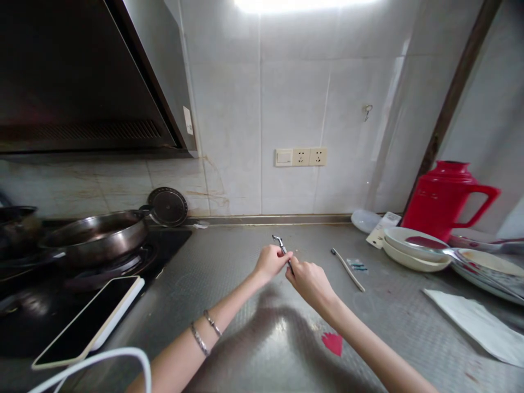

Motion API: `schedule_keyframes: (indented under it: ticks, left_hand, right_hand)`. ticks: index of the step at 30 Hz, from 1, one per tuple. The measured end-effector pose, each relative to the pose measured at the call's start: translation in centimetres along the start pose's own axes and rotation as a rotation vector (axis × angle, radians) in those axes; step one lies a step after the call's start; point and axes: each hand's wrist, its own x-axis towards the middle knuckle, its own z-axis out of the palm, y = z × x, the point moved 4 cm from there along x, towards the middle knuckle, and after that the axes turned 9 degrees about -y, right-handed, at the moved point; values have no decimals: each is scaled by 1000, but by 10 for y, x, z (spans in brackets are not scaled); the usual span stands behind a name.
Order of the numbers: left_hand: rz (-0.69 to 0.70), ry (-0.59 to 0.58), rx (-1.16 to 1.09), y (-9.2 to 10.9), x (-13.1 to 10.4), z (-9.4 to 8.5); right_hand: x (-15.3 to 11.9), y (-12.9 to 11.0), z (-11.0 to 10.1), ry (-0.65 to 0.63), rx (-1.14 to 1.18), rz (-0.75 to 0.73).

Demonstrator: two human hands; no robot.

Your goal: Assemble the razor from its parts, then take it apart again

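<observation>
A slim metal tool (pixel 282 246) with a small bent head is between my two hands over the middle of the counter, its head pointing away and slightly left. My left hand (pixel 271 261) pinches its shaft below the head, thumb along it. Right beside it, my right hand (pixel 311 279) is closed around the lower end, which the fingers mostly hide. The tool's exact kind does not show. To the right lie a thin white stick (pixel 349 271) with a dark tip and a small clear packet (pixel 357 266) holding dark slender pieces.
At left, a steel pan (pixel 96 240) sits on the black stove, with a phone (pixel 88 322) and white cable (pixel 118 352) nearer me. Stacked dishes (pixel 417 261), a red thermos jug (pixel 440 199) and white paper (pixel 475 322) are at right. A red scrap (pixel 332 344) lies near my right forearm.
</observation>
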Motion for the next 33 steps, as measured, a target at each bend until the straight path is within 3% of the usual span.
schedule_keyframes:
  ticks: [5, 9, 12, 19, 26, 33]
  left_hand:
    - [-100, -12, 132, -10, 4, -1]
    - [-214, -150, 308, -29, 12, -9]
    - [-336, -234, 406, -54, 18, -21]
    - [-455, -350, 498, -99, 22, -36]
    - [-461, -367, 552, -108, 21, -31]
    - [-440, -315, 583, -110, 21, -25]
  right_hand:
    - [1, -9, 7, 34, 0, -62]
    - [-2, -3, 8, 58, 18, -97]
    - [-5, 22, 14, 37, 28, -54]
    - [-12, 113, 49, -101, 21, 104]
    - [-20, 178, 60, -235, 21, 261]
    - [-18, 207, 72, -354, 122, 312]
